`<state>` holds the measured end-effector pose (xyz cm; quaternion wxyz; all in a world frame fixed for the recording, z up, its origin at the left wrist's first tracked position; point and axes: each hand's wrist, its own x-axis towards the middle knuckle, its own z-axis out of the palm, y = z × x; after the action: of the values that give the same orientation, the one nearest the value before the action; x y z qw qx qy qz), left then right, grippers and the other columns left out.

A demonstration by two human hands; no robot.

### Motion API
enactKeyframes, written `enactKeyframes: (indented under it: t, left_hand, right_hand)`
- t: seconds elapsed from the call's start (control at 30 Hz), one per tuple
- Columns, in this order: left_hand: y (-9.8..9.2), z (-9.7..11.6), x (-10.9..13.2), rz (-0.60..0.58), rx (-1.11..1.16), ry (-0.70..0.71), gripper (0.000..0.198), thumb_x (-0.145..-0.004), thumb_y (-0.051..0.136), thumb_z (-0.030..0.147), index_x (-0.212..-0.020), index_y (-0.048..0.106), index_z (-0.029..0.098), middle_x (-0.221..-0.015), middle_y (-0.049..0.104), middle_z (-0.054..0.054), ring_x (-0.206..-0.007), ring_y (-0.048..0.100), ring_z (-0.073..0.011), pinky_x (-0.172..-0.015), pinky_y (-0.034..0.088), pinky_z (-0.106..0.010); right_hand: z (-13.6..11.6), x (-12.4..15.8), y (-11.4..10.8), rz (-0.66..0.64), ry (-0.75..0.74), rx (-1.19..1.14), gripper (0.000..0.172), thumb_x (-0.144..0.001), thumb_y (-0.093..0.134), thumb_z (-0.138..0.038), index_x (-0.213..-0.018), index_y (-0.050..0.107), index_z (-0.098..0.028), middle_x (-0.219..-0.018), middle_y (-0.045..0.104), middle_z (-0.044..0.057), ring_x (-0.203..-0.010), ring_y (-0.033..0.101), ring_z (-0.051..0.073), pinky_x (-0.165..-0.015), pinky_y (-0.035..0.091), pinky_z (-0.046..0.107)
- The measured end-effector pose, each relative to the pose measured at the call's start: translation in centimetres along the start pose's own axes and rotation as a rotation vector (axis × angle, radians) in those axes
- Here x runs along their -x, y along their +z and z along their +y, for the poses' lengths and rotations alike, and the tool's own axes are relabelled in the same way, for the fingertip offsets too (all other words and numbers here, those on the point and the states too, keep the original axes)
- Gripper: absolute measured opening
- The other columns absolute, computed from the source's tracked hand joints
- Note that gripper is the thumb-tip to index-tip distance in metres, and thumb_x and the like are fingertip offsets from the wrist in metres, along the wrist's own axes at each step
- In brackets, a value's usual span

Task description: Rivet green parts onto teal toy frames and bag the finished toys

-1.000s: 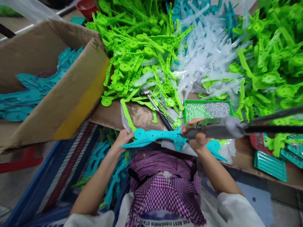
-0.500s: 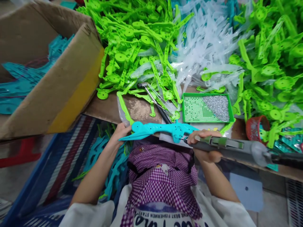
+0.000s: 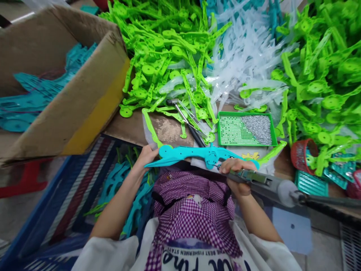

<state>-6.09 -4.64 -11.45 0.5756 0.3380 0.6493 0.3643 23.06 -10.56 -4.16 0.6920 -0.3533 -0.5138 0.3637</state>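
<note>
Head camera: we list first one turquoise plastic bow-shaped part (image 3: 191, 152), held crosswise above the lap at the near edge of the workbench (image 3: 132, 131). Our left hand (image 3: 146, 157) grasps its left end. Our right hand (image 3: 237, 171) is clenched round one grey power screwdriver (image 3: 265, 184), cable running off to the right; its bit points at the part's central hub, though contact there is too small to tell. Item, one lime limb (image 3: 152, 130) at the part's left end, partly sleeved in clear film; a second lime limb (image 3: 275, 152) by the right end; we cannot tell whether either is fastened. Just beyond the part, one hammer (image 3: 196, 136), lying slantwise, and one green perforated tray (image 3: 245, 144) with silvery screws (image 3: 258, 128) heaped at its right side. Farther back, lime plastic pieces (image 3: 163, 49) in a heap, with translucent white pieces (image 3: 245, 56) to their right. At left, one cardboard box (image 3: 87, 90) of turquoise parts (image 3: 42, 94); at right, one red basket (image 3: 299, 154) above a teal slotted tray (image 3: 311, 183).
</note>
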Motion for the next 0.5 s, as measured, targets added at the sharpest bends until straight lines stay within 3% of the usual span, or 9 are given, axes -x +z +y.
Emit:
enactKeyframes:
  t: [0.07, 0.27, 0.4, 0.5]
  left_hand:
    - [0.1, 0.1, 0.1, 0.014, -0.006, -0.001, 0.053, -0.044, 0.086, 0.050, -0.078, 0.072, 0.012, -0.072, 0.072, -0.005, -0.073, 0.066, -0.0229, -0.068, 0.051, -0.029]
    - [0.2, 0.9, 0.2, 0.006, -0.014, -0.050, 0.045, -0.042, 0.086, 0.046, -0.069, 0.068, 0.015, -0.062, 0.067, -0.002, -0.062, 0.062, -0.0202, -0.057, 0.047, -0.027]
    - [0.2, 0.9, 0.1, 0.021, -0.021, -0.037, 0.045, -0.040, 0.086, 0.045, -0.067, 0.067, 0.015, -0.061, 0.066, -0.001, -0.059, 0.061, -0.0187, -0.056, 0.047, -0.026]
    - [0.0, 0.8, 0.0, 0.012, -0.054, 0.007, 0.044, -0.042, 0.085, 0.047, -0.067, 0.067, 0.015, -0.060, 0.066, -0.001, -0.059, 0.060, -0.0183, -0.055, 0.046, -0.025]
  right_hand:
    - [-0.7, -0.7, 0.0, 0.037, -0.006, -0.004, 0.039, -0.073, 0.062, -0.066, -0.084, 0.062, -0.028, -0.052, 0.051, -0.003, -0.039, 0.051, 0.016, -0.034, 0.042, 0.030]
    - [-2.9, -6.2, 0.3, 0.351, -0.067, 0.251, 0.048, -0.071, 0.055, -0.075, -0.089, 0.055, -0.031, -0.057, 0.046, -0.004, -0.043, 0.050, 0.015, -0.041, 0.045, 0.031]
    - [-1.3, -9.7, 2.0, 0.543, -0.061, 0.410, 0.032, -0.078, 0.060, -0.057, -0.084, 0.056, -0.027, -0.067, 0.050, -0.001, -0.053, 0.054, 0.016, -0.052, 0.050, 0.035]
    - [1.0, -11.2, 3.0, 0.507, -0.021, 0.481, 0.029, -0.080, 0.060, -0.052, -0.088, 0.056, -0.025, -0.074, 0.055, 0.001, -0.064, 0.059, 0.018, -0.063, 0.052, 0.038]
